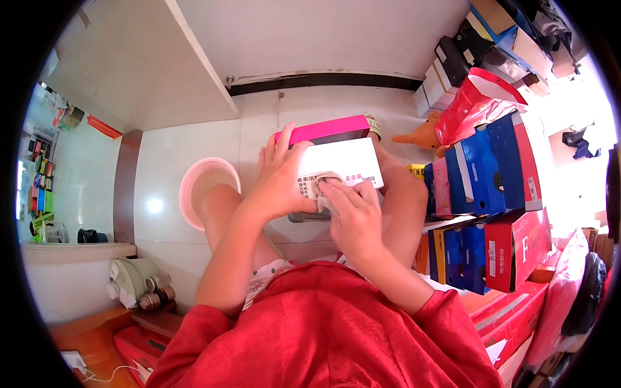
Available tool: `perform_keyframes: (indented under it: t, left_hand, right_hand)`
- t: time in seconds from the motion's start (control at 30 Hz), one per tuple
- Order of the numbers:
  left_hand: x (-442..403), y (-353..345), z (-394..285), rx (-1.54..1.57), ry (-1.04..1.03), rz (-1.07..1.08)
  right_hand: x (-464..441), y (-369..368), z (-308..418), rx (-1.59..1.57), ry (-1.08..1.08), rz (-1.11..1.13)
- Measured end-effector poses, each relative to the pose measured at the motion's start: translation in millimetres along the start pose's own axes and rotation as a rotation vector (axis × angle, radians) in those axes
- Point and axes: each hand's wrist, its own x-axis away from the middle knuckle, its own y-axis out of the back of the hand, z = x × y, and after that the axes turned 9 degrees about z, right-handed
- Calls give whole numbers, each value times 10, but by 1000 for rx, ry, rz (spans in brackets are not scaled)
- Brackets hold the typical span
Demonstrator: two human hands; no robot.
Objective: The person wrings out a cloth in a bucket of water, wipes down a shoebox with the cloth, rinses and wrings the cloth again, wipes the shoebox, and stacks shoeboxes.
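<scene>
A white shoebox (346, 155) with printed characters is held up in front of me, between my knees. My left hand (283, 174) grips its left end, with the fingers over the far edge and the thumb low on the near side. Beyond the white face lies a bright pink box panel (330, 130); whether it belongs to the same box I cannot tell. My right hand (356, 216) pinches a greyish cloth (328, 187) and presses it against the printed white face. The cloth and fingers cover part of the print.
A pink bucket (186, 194) stands on the tiled floor beside my left leg. Stacked shoeboxes (479, 171) rise close on my right, near a red plastic bag (472, 110). At lower left, a pale appliance (132, 279) sits by an orange-brown wooden surface (84, 333).
</scene>
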Motion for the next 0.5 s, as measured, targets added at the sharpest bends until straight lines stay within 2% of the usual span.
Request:
perform_keyframes:
  t: [0.2,0.33,0.5]
  left_hand:
    - [18,7,-26,-5,2,0]
    - [6,-18,0,-22,-3,2]
    - [9,12,-30,-39,27,-26]
  right_hand:
    - [-165,96,-108,38,-59,78]
    - [-366,19,-167,68,0,43]
    - [-255,24,-143,-36,-8,108]
